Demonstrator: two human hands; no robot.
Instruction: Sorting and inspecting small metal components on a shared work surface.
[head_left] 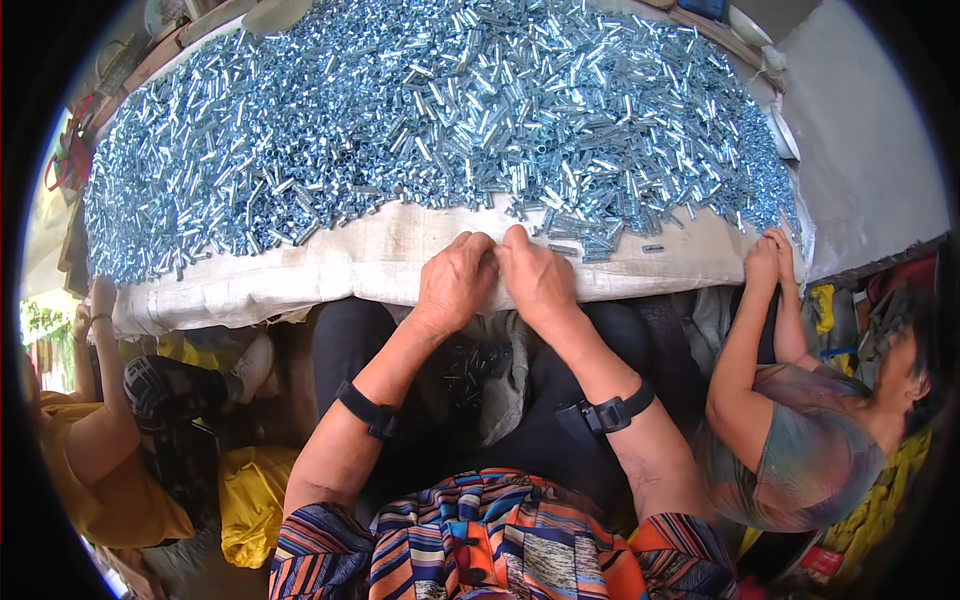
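A broad heap of small shiny blue-silver metal tubes (430,110) covers most of the table in front of me. My left hand (457,280) and my right hand (537,280) meet at the near edge of the pale cloth (350,255), knuckles up. The fingers of both are curled closed against each other. Whatever lies between them is hidden behind the knuckles. Just beyond my right hand, a few loose tubes (597,254) lie on the cloth, apart from the heap.
At the right edge a co-worker's hands (770,258) meet by the cloth's corner. Another co-worker's arm (103,350) reaches the table at the left. Between my knees, an open grey sack (507,395) hangs beside dark small pieces. A yellow bag (255,500) lies lower left.
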